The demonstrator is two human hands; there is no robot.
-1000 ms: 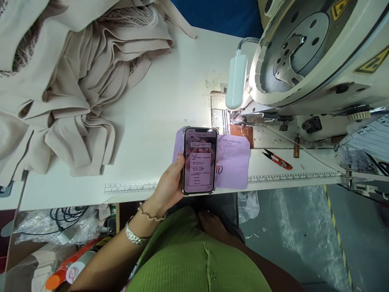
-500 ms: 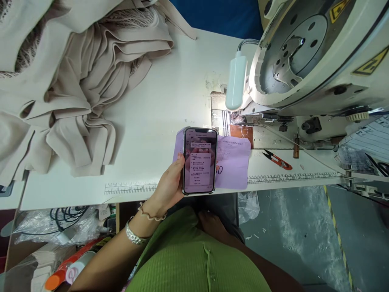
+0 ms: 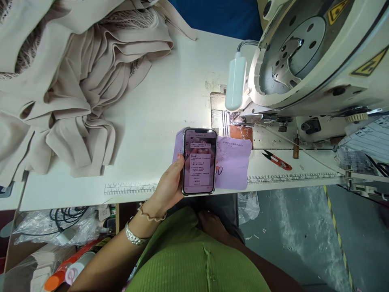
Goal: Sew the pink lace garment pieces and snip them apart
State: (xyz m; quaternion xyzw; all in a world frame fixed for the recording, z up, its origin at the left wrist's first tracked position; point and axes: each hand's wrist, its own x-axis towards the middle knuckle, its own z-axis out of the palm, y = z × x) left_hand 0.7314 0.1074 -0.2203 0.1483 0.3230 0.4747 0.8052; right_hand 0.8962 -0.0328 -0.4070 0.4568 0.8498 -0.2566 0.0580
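A dark-framed phone (image 3: 199, 162) with lines of text on its lit screen is held upright by my left hand (image 3: 170, 181), its thumb along the phone's left edge. Behind the phone, purple paper (image 3: 235, 162) shows on both sides, over the table's front edge. My right hand (image 3: 211, 223) rests low on my lap, below the table, partly hidden by the green shirt; its fingers are too dark and covered to read. Red-handled thread snips (image 3: 277, 160) lie to the right of the paper.
Beige fabric strips (image 3: 69, 89) are heaped on the white table (image 3: 158, 105) at left. A sewing machine (image 3: 304, 61) with a small lamp (image 3: 236, 83) stands at right. Below left, a shelf holds bottles (image 3: 75, 267) and a plastic bag (image 3: 33, 227).
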